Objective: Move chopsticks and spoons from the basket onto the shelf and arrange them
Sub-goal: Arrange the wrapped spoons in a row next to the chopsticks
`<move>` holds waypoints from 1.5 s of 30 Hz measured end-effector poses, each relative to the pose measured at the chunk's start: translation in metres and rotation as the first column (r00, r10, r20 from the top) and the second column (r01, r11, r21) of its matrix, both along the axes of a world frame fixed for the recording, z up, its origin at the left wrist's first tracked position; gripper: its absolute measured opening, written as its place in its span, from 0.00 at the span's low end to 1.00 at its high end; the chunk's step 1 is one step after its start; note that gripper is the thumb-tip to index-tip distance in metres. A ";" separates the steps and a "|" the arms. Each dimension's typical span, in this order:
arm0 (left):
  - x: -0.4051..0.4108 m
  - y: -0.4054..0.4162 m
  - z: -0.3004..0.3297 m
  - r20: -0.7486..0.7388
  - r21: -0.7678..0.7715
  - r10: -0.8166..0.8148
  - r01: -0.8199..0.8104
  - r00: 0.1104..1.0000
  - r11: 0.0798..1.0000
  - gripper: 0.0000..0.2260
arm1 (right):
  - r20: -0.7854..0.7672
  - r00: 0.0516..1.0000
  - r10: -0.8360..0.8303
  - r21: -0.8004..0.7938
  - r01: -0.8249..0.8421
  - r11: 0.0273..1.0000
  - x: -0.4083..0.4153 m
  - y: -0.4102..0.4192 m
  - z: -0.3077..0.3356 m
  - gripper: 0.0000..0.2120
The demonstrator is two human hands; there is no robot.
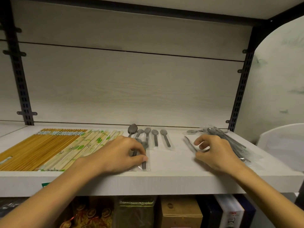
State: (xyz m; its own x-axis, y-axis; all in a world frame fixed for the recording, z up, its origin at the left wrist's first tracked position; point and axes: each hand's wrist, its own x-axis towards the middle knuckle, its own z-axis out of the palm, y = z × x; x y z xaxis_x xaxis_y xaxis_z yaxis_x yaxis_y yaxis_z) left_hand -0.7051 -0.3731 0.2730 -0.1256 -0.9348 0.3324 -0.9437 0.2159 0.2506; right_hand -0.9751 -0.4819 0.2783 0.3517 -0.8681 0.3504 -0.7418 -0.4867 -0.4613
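On the white shelf, packs of brown chopsticks and pale wrapped chopsticks lie side by side at the left. Several grey spoons in clear sleeves lie in a row at the middle. My left hand pinches the handle of a wrapped spoon at the left of that row. My right hand is curled over a single wrapped spoon, fingertips at its near end. A loose pile of wrapped spoons lies just right of that hand. No basket is in view.
Black slotted uprights stand at the shelf's back corners, with another shelf board above. Boxes and packaged goods fill the shelf below. A white rounded object sits past the right end.
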 end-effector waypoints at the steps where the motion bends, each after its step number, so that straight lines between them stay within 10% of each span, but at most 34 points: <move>1: -0.001 -0.001 0.000 0.004 0.007 0.000 0.000 1.000 1.000 0.11 | -0.017 1.000 0.005 0.023 -0.005 1.000 0.000 0.000 0.003 0.10; 11: -0.010 -0.006 0.001 -0.005 -0.011 -0.009 0.009 1.000 1.000 0.10 | -0.149 0.988 -0.033 -0.082 0.021 0.996 0.007 -0.005 -0.002 0.06; 20: -0.009 -0.006 0.002 0.029 0.037 -0.002 0.001 1.000 0.999 0.12 | 0.378 0.919 0.110 0.141 -0.175 0.974 0.028 0.009 0.009 0.05; 28: -0.002 -0.005 0.001 0.014 0.060 -0.009 0.008 1.000 0.998 0.15 | 0.459 0.873 0.164 0.270 -0.313 0.911 0.076 0.021 -0.007 0.01; 45: 0.003 -0.007 -0.006 -0.002 0.043 -0.063 0.063 0.998 0.997 0.16 | 0.140 0.957 0.256 0.071 -0.267 0.961 0.074 0.019 -0.007 0.04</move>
